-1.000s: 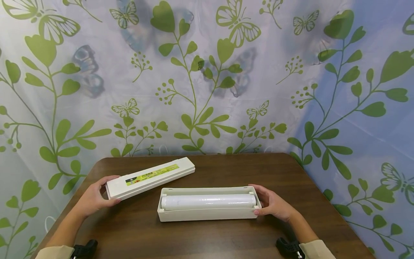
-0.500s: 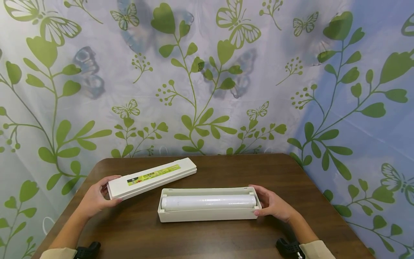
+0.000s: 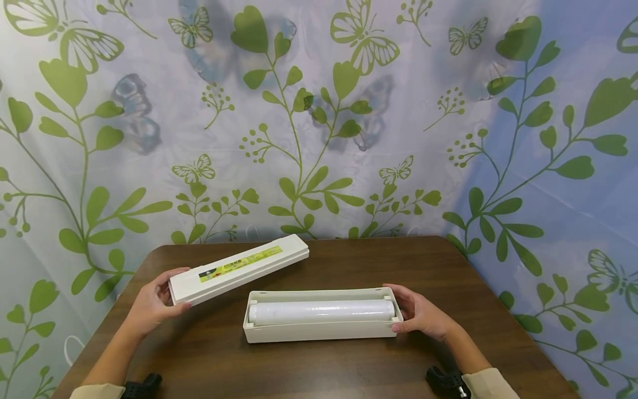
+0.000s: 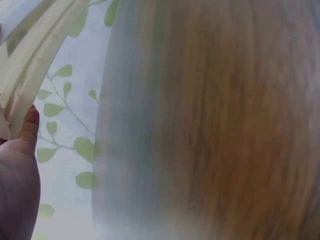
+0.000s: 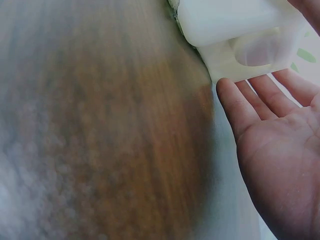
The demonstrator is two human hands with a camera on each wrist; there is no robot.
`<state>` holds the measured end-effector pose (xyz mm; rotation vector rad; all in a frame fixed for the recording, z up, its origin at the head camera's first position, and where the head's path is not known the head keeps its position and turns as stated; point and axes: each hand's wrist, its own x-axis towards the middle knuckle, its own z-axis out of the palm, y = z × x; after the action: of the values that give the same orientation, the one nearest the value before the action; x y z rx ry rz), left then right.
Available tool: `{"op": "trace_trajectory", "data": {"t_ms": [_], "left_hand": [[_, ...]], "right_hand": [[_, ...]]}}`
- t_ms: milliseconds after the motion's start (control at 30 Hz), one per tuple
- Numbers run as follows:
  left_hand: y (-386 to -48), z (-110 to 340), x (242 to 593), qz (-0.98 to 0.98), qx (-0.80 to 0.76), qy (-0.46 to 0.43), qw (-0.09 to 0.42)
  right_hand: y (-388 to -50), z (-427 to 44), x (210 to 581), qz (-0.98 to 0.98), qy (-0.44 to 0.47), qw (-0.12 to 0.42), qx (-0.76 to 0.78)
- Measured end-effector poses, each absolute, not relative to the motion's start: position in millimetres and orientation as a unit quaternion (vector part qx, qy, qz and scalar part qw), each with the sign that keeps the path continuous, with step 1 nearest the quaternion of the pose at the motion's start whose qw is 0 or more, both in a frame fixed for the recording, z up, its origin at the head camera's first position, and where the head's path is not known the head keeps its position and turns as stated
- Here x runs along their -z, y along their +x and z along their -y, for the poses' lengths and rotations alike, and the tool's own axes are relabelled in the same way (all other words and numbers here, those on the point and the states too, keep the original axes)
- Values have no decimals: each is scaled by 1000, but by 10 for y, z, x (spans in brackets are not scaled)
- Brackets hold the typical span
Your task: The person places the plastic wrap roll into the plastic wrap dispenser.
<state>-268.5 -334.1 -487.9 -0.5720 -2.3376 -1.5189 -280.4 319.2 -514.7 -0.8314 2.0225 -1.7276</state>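
In the head view, my left hand (image 3: 152,307) grips the left end of a long white lid (image 3: 239,270) with a yellow-green label. The lid slants up to the right, its right end raised. The left wrist view shows the lid's ribbed underside (image 4: 37,62) above the hand (image 4: 17,185). Front and centre, an open white plastic wrap box (image 3: 321,332) stands on the table with a shiny white roll (image 3: 321,312) of plastic wrap inside. My right hand (image 3: 423,316) holds the box's right end between thumb and fingers. In the right wrist view, fingertips touch that end wall (image 5: 222,62).
The dark brown wooden table (image 3: 309,371) has rounded far corners. Behind it hangs a pale curtain (image 3: 319,138) printed with green leaves and butterflies. Black straps (image 3: 142,386) are worn on both wrists.
My left hand has moved the lid slightly to the right, and its far end has risen. The box, the roll and my right hand stay in place.
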Motion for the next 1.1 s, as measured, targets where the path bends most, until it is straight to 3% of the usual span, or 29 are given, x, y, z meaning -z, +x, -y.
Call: {"op": "trace_trajectory", "data": {"t_ms": [400, 1100], "left_hand": [[-2681, 3141, 4798, 779, 564, -231, 147], [-2782, 2852, 4749, 707, 634, -282, 135]], "right_hand": [[-2784, -3195, 5101, -723, -285, 173, 605], [-2911, -3084, 4785, -766, -291, 96, 565]]}}
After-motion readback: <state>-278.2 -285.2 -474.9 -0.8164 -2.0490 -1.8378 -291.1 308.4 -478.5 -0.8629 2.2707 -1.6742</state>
